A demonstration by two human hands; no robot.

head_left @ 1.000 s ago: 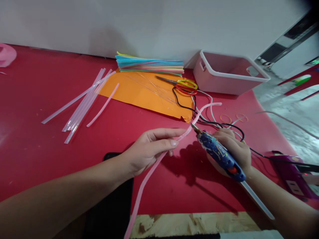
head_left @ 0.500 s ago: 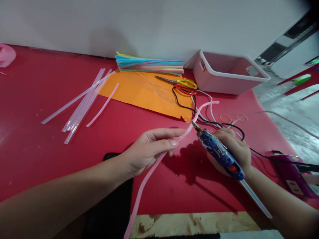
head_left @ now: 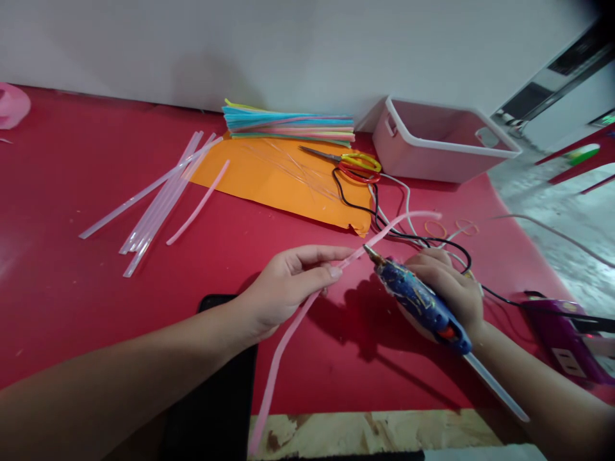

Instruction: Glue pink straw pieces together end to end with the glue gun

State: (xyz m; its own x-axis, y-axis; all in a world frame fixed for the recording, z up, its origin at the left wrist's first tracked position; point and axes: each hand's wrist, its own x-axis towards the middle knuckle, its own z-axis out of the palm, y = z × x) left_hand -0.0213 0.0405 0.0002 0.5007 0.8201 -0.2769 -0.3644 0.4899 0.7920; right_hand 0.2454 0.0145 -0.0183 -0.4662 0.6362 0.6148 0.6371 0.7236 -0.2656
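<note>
Between thumb and fingers, my left hand (head_left: pixel 293 285) pinches a long pink pipe cleaner (head_left: pixel 283 349). One end slants up to the right; the other hangs toward the table's front edge. My right hand (head_left: pixel 449 288) is wrapped round a blue hot glue gun (head_left: pixel 423 301), which is spotted with dried glue. Its metal nozzle is at the pipe cleaner, just right of my left fingertips; whether they touch I cannot tell. A clear glue stick (head_left: pixel 497 387) sticks out of the gun's rear. Part of my right hand's grip is hidden behind the gun.
On the red table (head_left: pixel 96 307) lie several glue sticks (head_left: pixel 161 205), a short pink piece (head_left: pixel 198 203), an orange sheet (head_left: pixel 269 179), a pipe cleaner bundle (head_left: pixel 288 125), scissors (head_left: pixel 355 163) and cords. A pink bin (head_left: pixel 432 150), purple power strip (head_left: pixel 560 339) and black device (head_left: pixel 211 397) surround my hands.
The glue gun's nozzle has shifted slightly left and down along the pipe cleaner, closer to my left fingers. The pipe cleaner's far end has dipped and swung right.
</note>
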